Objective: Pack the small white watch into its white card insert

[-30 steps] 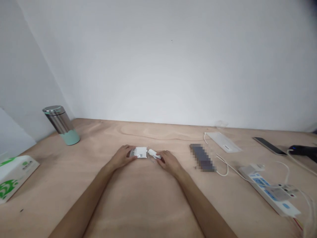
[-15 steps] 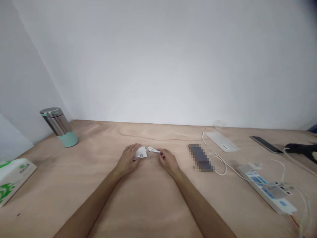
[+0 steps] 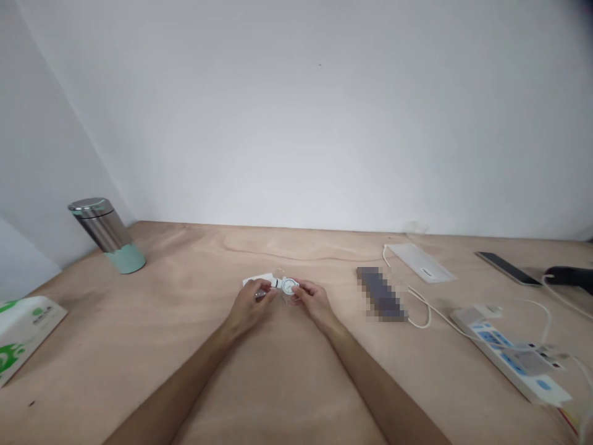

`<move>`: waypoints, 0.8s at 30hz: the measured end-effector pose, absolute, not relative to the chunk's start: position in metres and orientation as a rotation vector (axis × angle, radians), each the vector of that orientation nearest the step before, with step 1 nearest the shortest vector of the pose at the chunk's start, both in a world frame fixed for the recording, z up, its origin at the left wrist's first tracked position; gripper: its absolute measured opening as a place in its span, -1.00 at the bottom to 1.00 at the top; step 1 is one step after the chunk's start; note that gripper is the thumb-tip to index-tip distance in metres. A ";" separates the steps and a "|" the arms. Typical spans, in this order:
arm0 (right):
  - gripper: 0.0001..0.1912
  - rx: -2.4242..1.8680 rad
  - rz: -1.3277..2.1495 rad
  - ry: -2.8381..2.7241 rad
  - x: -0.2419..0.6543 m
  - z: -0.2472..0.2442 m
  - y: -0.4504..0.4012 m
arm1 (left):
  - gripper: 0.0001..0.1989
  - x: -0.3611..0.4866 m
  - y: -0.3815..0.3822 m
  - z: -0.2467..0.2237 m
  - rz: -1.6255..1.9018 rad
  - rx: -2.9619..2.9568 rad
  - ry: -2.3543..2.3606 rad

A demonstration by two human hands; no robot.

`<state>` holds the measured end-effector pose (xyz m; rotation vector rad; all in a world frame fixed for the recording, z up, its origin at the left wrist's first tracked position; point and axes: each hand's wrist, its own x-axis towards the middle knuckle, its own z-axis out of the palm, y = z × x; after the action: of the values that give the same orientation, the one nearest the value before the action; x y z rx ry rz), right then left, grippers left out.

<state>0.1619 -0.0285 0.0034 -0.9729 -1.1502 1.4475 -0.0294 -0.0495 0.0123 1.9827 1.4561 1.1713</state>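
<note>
A small white watch (image 3: 290, 286) with a round dial faces up between my hands, near the middle of the table. My right hand (image 3: 315, 300) pinches its right side between thumb and fingers. At the watch's left, the fingers of my left hand (image 3: 251, 304) are closed around the end of its strap, where a dark band shows. A white card or paper (image 3: 259, 278) lies just behind my left fingers, and some clear plastic shows beside them.
A steel and mint tumbler (image 3: 111, 235) and a green-white tissue pack (image 3: 30, 327) are on the left. To the right lie a blurred phone (image 3: 380, 293), a translucent sleeve (image 3: 421, 262), a black phone (image 3: 507, 268), cables and a power strip (image 3: 509, 355).
The watch has turned so its dial shows. My left hand has moved from the white card to the strap, with its fingers closing. The view has shifted slightly.
</note>
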 end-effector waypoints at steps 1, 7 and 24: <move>-0.59 -0.962 1.466 -1.146 0.163 0.003 -0.028 | -0.73 -0.029 -0.050 0.013 1.178 1.994 1.458; -0.61 -0.844 1.605 -1.132 0.166 0.000 -0.029 | -0.65 -0.026 -0.051 0.017 1.138 2.070 1.521; -0.59 -0.853 1.587 -1.079 0.162 0.006 -0.035 | -0.69 -0.026 -0.057 0.020 1.148 1.758 1.359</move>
<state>0.1622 -0.0351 0.0062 -0.8532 -1.0793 1.5871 -0.0258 -0.0572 0.0204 1.7577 1.3587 1.1479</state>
